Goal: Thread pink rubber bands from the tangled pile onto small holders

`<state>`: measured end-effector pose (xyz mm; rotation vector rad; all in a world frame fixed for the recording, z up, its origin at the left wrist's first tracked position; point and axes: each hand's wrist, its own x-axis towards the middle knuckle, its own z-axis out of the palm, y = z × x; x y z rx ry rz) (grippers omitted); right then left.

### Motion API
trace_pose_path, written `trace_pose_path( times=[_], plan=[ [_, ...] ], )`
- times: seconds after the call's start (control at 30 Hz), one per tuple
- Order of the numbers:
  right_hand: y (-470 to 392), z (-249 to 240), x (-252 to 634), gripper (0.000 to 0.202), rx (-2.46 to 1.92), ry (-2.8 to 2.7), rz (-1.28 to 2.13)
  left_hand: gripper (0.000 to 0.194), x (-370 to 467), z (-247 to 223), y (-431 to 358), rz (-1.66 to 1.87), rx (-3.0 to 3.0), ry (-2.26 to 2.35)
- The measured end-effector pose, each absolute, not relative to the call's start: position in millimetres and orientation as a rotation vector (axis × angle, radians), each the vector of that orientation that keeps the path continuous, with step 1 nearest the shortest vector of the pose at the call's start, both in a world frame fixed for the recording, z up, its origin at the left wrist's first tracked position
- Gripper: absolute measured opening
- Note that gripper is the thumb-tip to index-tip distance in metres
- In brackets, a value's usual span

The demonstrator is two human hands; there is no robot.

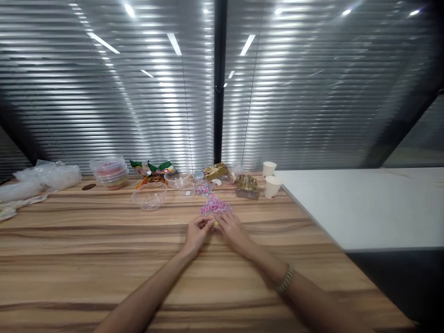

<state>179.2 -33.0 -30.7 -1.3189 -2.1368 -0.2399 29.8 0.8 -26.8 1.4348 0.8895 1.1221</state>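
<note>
Yellow piece, small and mostly covered by fingers, lies between the two hands, just on the near side of the multicoloured pile. The left grip pinches its left side, thumb and forefinger tips brought close together. The right grip curls over its other side; its thumb is hidden, so how tightly it closes I cannot tell. A bracelet circles the right forearm.

The pile is of tiny pink, white and bluish bits, with a smaller heap just behind it. Left of the pile are a clear bowl and a flat clear container, with another bowl and green packets behind them. Farther left come stacked tubs, a brown disc and clear plastic bags.

Behind the pile is a gold packet; to its right, a gold-topped box and two upright paper cups. All rest on the wood-grain worktop. A white surface lies well to the pile's right, and blinds stand behind everything.
</note>
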Motion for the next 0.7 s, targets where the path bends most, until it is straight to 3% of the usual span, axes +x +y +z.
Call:
trace_pose_path(
  times=[0.27, 0.43, 0.6, 0.7],
  plan=[
    [-40.0, -25.6, 181.7, 0.019, -1.308, -2.166, -0.185, 0.032, 29.4, -20.1, -5.3, 1.122, 1.491, 0.981],
    [-43.7, -8.6, 185.2, 0.019, -1.296, -1.543, 0.374, 0.031, 20.4, -21.6, 0.6, 1.082, 1.875, 1.045],
    [-106.7, 75.1, 157.3, 0.035, -0.727, -0.959, 1.067, 0.017, 14.0, -18.2, 2.3, 0.964, 2.277, 1.076],
    [-168.5, 111.7, 154.1, 0.034, -0.522, -0.967, 1.207, 0.018, 14.6, -14.3, 0.4, 0.941, 2.365, 1.071]
  ],
)
